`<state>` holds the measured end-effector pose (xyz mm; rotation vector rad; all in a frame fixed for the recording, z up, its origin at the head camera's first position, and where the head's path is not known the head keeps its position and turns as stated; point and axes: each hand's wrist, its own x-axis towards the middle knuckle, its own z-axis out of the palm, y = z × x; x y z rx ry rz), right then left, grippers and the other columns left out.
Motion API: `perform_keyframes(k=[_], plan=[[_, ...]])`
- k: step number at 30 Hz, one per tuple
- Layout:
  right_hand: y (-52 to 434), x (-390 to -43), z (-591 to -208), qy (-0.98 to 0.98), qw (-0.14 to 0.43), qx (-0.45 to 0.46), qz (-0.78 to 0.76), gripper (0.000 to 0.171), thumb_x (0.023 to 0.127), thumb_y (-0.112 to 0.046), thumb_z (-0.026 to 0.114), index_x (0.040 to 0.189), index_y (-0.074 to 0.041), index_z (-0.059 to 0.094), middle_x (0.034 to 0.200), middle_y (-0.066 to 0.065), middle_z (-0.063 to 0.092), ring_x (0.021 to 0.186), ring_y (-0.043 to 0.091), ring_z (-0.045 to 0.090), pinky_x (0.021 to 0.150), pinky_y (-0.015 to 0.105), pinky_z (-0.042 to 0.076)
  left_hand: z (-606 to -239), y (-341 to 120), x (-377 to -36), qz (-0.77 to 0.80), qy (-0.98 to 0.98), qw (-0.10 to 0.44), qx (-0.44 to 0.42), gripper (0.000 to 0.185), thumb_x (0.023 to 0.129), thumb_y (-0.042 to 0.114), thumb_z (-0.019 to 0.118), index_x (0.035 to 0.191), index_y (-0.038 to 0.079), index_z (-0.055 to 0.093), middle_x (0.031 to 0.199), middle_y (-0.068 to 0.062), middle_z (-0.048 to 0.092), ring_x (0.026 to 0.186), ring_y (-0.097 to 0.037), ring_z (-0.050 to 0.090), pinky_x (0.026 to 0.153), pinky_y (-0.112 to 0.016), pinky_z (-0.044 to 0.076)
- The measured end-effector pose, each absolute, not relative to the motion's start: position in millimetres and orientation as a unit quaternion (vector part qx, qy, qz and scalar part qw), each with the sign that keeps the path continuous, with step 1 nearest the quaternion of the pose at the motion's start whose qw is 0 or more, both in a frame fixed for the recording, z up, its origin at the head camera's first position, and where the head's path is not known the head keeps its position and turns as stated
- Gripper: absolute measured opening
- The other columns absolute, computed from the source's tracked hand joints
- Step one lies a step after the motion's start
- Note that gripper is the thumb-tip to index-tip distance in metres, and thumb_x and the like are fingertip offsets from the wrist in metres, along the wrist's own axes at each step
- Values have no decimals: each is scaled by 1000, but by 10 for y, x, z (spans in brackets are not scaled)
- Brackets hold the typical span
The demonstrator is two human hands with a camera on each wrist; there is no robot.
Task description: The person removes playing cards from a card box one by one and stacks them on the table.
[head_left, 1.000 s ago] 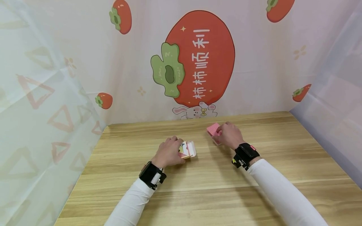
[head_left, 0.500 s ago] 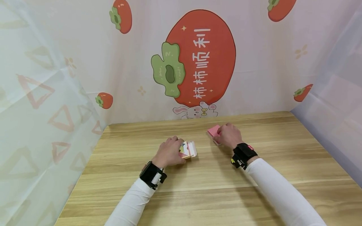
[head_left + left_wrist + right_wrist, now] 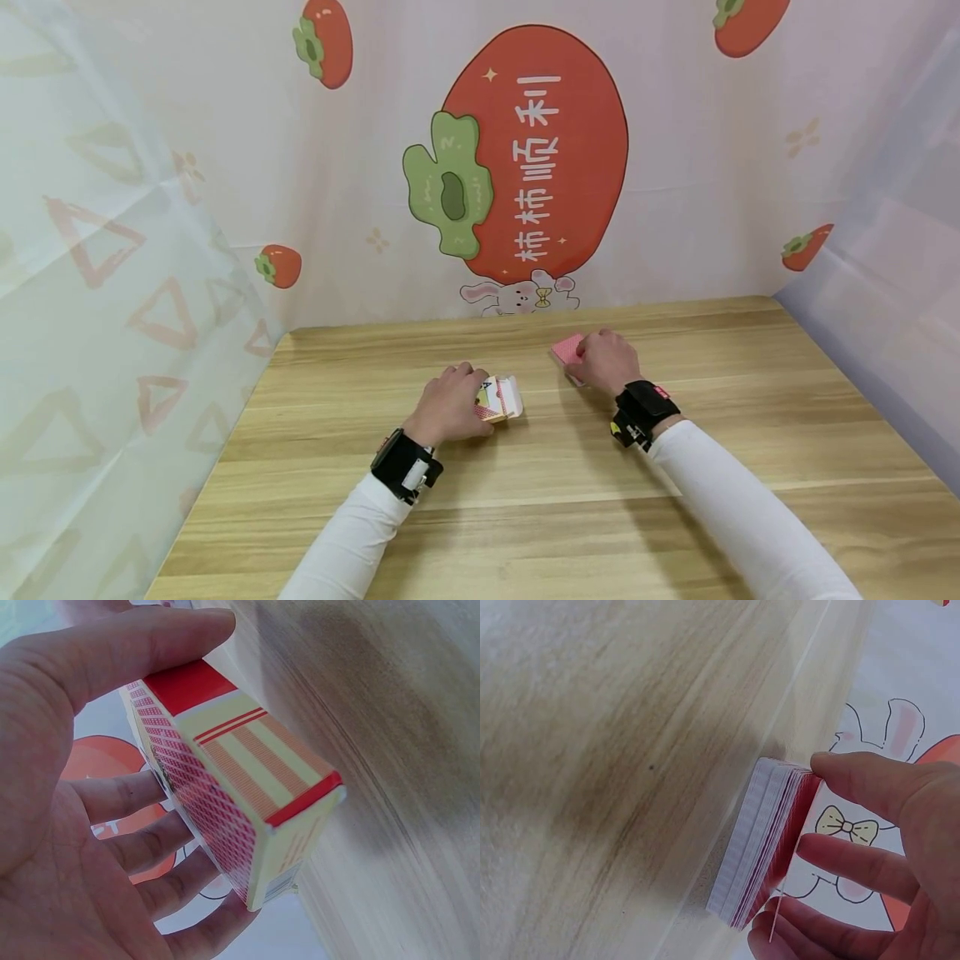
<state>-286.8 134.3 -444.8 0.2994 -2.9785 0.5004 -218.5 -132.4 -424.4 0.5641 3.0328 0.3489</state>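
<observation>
A red-and-cream card box (image 3: 501, 399) is gripped between thumb and fingers of the left hand (image 3: 447, 407) on the wooden table (image 3: 525, 500). Further back, a red-backed deck of cards (image 3: 568, 351) is pinched on the tabletop by the right hand (image 3: 609, 363).

We wear long white sleeves (image 3: 352, 542) on both arms, and a black wrist strap (image 3: 405, 467) with a small device at each cuff.
</observation>
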Motion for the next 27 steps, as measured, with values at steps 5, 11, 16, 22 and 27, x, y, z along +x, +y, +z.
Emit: perform_keyframes(k=[5, 11, 16, 22, 27], plan=[[1333, -2866, -4439, -981, 40, 94, 164, 34, 82, -30, 82, 102, -2, 77, 95, 17, 67, 87, 33, 58, 75, 47, 52, -4250, -1324, -2179, 114, 977, 18, 182, 76, 70, 34, 91, 134, 6, 62, 121, -12, 61, 108, -29, 56, 90, -51, 48], [1324, -2869, -4424, -982, 31, 95, 160, 37, 83, -30, 82, 105, -1, 77, 99, 18, 69, 87, 33, 59, 76, 47, 52, -4240, -1323, -2167, 111, 976, 16, 187, 76, 69, 35, 91, 133, 5, 63, 119, -12, 61, 104, -28, 56, 86, -49, 49], [1323, -2878, -4426, -984, 27, 92, 153, 37, 83, -30, 82, 104, -1, 76, 96, 17, 69, 85, 32, 59, 74, 46, 52, -4241, -1321, -2161, 109, 976, 14, 188, 75, 69, 35, 91, 132, 6, 63, 117, -11, 62, 102, -27, 56, 85, -48, 50], [1314, -2883, -4425, -985, 22, 85, 148, 35, 82, -30, 85, 100, -2, 75, 90, 13, 67, 80, 30, 59, 70, 44, 51, -4249, -1311, -2150, 111, 976, 16, 189, 75, 69, 35, 92, 132, 6, 63, 117, -11, 62, 102, -28, 57, 85, -49, 50], [1311, -2894, -4449, -985, 26, 86, 147, 36, 81, -31, 86, 99, -2, 74, 87, 12, 66, 77, 29, 58, 66, 42, 51, -4241, -1305, -2147, 113, 975, 17, 190, 75, 69, 34, 91, 132, 5, 63, 117, -12, 62, 102, -28, 57, 85, -48, 50]])
